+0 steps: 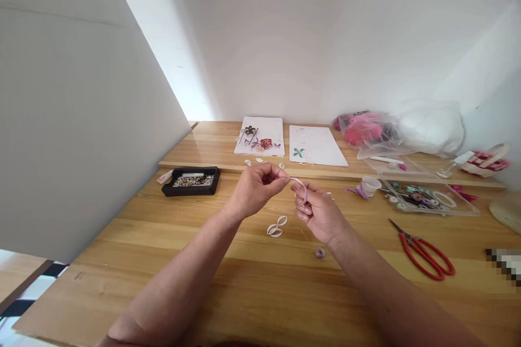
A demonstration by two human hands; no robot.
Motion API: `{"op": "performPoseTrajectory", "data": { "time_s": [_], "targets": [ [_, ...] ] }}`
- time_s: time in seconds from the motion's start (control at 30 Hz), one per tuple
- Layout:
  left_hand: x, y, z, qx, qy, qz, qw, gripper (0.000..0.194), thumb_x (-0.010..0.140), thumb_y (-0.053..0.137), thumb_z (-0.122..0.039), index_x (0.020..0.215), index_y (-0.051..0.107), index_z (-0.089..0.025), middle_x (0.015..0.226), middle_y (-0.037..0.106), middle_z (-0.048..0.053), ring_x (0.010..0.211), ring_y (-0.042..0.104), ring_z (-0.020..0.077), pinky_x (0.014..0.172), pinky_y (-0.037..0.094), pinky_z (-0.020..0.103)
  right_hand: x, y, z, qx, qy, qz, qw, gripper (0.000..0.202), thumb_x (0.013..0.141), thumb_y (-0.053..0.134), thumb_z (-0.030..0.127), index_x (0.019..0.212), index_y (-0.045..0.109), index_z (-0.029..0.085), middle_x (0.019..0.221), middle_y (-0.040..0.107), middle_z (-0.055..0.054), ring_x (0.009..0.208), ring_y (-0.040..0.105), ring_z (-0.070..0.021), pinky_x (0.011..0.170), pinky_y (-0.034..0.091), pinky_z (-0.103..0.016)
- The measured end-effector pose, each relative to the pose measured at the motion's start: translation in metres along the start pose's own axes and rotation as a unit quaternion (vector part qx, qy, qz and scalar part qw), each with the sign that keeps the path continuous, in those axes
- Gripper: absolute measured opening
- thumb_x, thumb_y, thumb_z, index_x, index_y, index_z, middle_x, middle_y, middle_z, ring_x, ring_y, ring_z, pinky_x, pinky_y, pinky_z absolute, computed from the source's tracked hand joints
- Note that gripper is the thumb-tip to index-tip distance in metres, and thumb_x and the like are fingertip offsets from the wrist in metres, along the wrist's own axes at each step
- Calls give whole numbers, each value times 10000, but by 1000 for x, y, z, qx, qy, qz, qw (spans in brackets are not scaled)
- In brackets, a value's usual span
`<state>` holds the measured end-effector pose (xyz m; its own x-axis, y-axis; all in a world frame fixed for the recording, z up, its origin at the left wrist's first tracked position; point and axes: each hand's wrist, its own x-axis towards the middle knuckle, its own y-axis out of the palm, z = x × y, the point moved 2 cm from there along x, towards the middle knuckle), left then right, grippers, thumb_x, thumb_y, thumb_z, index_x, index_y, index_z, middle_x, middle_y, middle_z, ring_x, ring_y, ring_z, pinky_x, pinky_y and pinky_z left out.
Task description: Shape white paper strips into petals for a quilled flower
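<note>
Between my two hands, above the wooden table, a thin purple paper strip (303, 186) bends in an arc. My left hand (260, 187) pinches one end of it between thumb and fingertips. The other end runs down into my right hand (319, 210), whose fingers are curled round it. Below them on the wood lie white paper loops (277, 226) shaped like petals. A small purple coil (319, 252) rests beside my right wrist. Red-handled scissors (425, 252) lie to the right, blades pointing away to the left.
A black tray (191, 191) of beads stands at left. Paper sheets (319, 138) with quilled flowers lie on the raised back ledge. At right are a clear bead box (456, 207), a small white cup (370, 186), plastic bags (431, 124) and a pink-white basket (486, 162).
</note>
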<state>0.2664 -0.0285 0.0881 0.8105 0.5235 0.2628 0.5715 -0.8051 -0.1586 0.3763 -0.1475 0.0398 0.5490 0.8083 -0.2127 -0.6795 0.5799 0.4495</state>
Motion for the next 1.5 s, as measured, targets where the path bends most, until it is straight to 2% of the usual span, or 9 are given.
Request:
{"op": "performPoseTrajectory", "data": {
  "time_s": [0.17, 0.3, 0.43, 0.57, 0.73, 0.87, 1.0, 1.27, 1.5],
  "targets": [
    [5, -5, 10, 68, 29, -133, 988, 127, 787, 681, -277, 752, 648, -160, 680, 630, 3, 594, 504, 97, 563, 414, 229, -12, 13, -14, 70, 46, 15, 996, 286, 629, 864, 316, 725, 637, 171, 666, 558, 45, 476, 319, -34, 451, 267, -200],
    [3, -7, 14, 198, 102, -159, 962, 46, 797, 625, -179, 760, 652, -172, 708, 640, 8, 615, 513, 107, 595, 421, 237, -22, 22, -14, 51, 21, 22, 998, 285, 664, 857, 359, 725, 642, 183, 697, 573, 33, 500, 346, -53, 470, 319, -224],
    [2, -6, 10, 255, 133, -91, 953, 102, 823, 593, -128, 739, 635, -169, 726, 638, 11, 658, 520, 113, 624, 411, 240, -25, 20, -1, -62, -92, 3, 994, 281, 732, 812, 397, 696, 615, 200, 628, 530, 42, 481, 326, -67, 461, 275, -246],
    [-2, -1, 1, 240, 128, 11, 962, 111, 825, 601, -123, 733, 646, -165, 723, 622, 5, 659, 518, 106, 622, 401, 238, -25, 11, 24, -229, -256, -22, 939, 179, 799, 749, 348, 728, 662, 209, 611, 546, 23, 561, 431, -112, 526, 338, -271],
    [-9, 7, -3, 149, 87, 124, 977, 102, 864, 628, -231, 798, 671, -165, 725, 634, 7, 644, 524, 102, 598, 403, 234, -18, 1, 39, -271, -317, -49, 908, 151, 787, 740, 326, 709, 679, 212, 620, 576, 18, 581, 453, -122, 561, 379, -279],
    [-8, 7, 1, 42, 54, 129, 989, 152, 868, 661, -305, 830, 667, -158, 738, 635, 17, 631, 504, 97, 584, 393, 237, -6, -5, 29, -200, -260, -45, 944, 199, 744, 786, 372, 712, 682, 205, 627, 571, 24, 570, 442, -110, 538, 354, -264],
    [-2, 1, 2, -10, 16, 52, 998, 215, 846, 698, -357, 822, 648, -149, 732, 601, 4, 614, 464, 86, 585, 384, 235, 3, -6, 12, -90, -133, -17, 987, 295, 663, 851, 408, 705, 657, 189, 557, 476, 59, 483, 318, -70, 447, 221, -234],
    [1, 5, 7, -87, 15, 11, 996, 201, 811, 749, -321, 781, 672, -137, 997, 643, 67, 891, 594, 142, 769, 483, 255, 3, -2, 0, -32, -44, 30, 998, 378, 645, 876, 423, 703, 594, 177, 562, 383, 88, 461, 245, -37, 436, 188, -217],
    [-10, 20, 9, -177, 4, 11, 984, 199, 809, 766, -309, 749, 680, -140, 906, 662, 41, 818, 621, 128, 775, 506, 261, -2, 3, -5, -23, -19, 62, 998, 332, 659, 853, 367, 736, 589, 182, 536, 334, 102, 470, 225, -45, 458, 180, -223]
  ]
}}
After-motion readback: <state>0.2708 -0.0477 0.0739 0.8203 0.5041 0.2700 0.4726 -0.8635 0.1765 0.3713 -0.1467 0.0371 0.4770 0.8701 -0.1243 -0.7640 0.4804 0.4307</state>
